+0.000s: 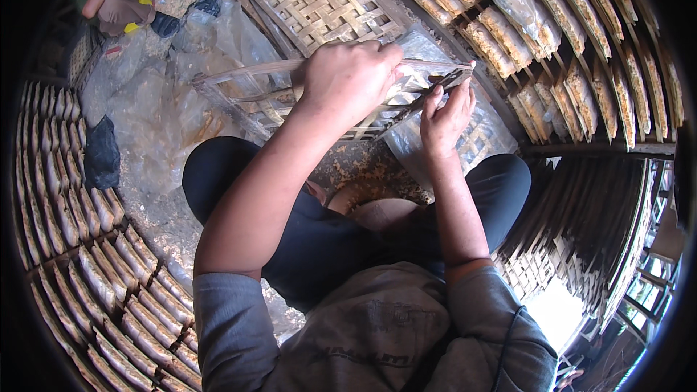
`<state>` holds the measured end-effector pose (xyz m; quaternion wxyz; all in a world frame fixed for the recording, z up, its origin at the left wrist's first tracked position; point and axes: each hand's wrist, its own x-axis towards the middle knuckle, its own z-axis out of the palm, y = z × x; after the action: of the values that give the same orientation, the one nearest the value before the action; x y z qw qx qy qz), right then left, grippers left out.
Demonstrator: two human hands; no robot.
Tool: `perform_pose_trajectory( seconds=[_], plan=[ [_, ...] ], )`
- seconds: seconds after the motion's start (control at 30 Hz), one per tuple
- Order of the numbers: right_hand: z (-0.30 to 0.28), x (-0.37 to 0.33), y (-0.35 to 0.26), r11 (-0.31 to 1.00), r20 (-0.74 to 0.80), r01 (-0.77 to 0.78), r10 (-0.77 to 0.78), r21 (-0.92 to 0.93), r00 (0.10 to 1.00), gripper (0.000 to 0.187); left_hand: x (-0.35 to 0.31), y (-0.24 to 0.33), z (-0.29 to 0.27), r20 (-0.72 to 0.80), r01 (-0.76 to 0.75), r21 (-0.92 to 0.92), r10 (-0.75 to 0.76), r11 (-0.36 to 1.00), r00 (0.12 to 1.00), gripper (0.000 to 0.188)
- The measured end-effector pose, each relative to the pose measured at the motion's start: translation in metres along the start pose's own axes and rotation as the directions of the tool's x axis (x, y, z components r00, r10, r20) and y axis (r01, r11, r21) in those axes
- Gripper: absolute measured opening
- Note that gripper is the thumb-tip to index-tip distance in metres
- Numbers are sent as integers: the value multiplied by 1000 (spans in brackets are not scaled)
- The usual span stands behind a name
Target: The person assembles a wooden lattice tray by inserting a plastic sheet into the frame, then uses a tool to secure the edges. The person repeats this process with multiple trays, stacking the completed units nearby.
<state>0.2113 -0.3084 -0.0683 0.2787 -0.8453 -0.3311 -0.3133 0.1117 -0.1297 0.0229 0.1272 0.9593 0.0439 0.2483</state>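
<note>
I hold a rectangular wooden slatted frame tilted in front of me, above my crossed legs. My left hand is closed over its long far bar, near the middle, with the knuckles upward. At the frame's right corner, my right hand grips the end between thumb and fingers. Part of the bar and the slats is hidden behind my left hand and forearm. Beneath the frame, a clear plastic sheet covers woven strips near my right hand. Crumbs and a rounded brown object show between my legs.
A woven bamboo panel lies beyond the frame. Crumpled plastic sheets spread at left. Racks of crumbly slabs stand at left and far right. Stacked woven trays are at right. Another person is at upper left.
</note>
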Motion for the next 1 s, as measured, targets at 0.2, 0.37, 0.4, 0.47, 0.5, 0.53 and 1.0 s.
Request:
perform_pose_trajectory(
  seconds=[0.2,0.37,0.4,0.47,0.5,0.53,1.0],
  plan=[
    [3,-5,-7,995,33,-79,77,65,996,87,0,2,0,23,-1,45,0,999,1000,15],
    [7,-7,-3,986,63,-95,87,135,994,89,1,-1,0,54,0,47,-3,999,999,16],
    [8,-10,-1,985,66,-87,78,147,995,89,1,-2,0,33,-12,46,10,999,999,16],
    [10,-16,3,983,72,-72,60,171,996,89,1,-1,1,43,2,69,-5,998,999,17],
    [11,-20,4,981,91,-86,71,176,993,88,1,-1,2,49,9,80,-13,997,999,17],
    [12,-26,6,978,111,-100,81,181,991,87,1,-1,2,39,2,77,-5,997,999,18],
    [42,-71,14,944,180,-231,191,234,965,78,1,-3,5,44,15,58,-17,998,999,17]
  ],
)
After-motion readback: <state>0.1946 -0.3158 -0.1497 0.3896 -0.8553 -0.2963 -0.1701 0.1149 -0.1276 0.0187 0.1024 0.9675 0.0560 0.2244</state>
